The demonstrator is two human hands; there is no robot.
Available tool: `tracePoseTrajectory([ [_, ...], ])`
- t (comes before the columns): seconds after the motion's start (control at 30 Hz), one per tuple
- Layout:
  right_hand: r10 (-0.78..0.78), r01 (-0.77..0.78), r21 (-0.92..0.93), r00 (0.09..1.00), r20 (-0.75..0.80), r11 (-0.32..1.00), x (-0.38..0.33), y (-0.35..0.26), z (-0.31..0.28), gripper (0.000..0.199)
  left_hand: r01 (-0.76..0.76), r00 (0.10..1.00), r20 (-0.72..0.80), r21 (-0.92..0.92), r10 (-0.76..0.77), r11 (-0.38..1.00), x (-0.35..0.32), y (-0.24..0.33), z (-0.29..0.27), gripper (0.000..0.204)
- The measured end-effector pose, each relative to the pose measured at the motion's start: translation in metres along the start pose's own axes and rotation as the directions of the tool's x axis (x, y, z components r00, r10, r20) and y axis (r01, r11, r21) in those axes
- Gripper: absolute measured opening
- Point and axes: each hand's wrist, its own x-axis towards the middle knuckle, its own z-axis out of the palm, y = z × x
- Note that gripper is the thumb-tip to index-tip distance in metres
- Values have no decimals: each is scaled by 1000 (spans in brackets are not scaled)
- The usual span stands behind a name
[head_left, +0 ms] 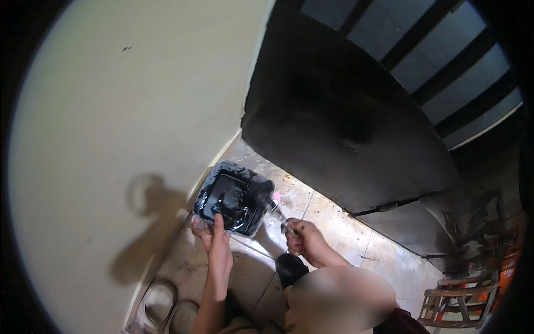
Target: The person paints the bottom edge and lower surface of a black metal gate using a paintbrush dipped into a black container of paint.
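Note:
My left hand grips the near edge of a squarish container, its thumb over the rim. Glossy black paint coats the inside of the container, and grey-black smears cover its walls. In my right hand, the fingers are closed round the handle of a paintbrush. The brush slants toward the container's right side, with its head at the rim; whether the bristles touch the paint I cannot tell.
A cream wall rises on the left, meeting a large black panel with bars above. Sandals sit on the tiled floor at lower left. A wooden stool stands at lower right. My dark shoe is below the brush.

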Motion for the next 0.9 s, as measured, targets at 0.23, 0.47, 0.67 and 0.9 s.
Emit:
tracePoseTrajectory([
  [0.23,-199,143,367,973,120,919,58,-75,23,30,4,998,-70,34,-1,999,12,-4,-12,66],
  [0.47,-246,244,281,969,-30,928,163,-110,34,21,10,993,-115,2,-10,1000,-2,-5,-37,69],
  [0.67,-606,605,-47,795,-20,795,102,-167,52,26,-69,993,-87,83,76,994,-15,1,-35,67],
  [0.9,-929,556,-774,355,-109,303,230,-88,19,30,16,990,-138,64,-7,998,-8,-13,-47,79],
])
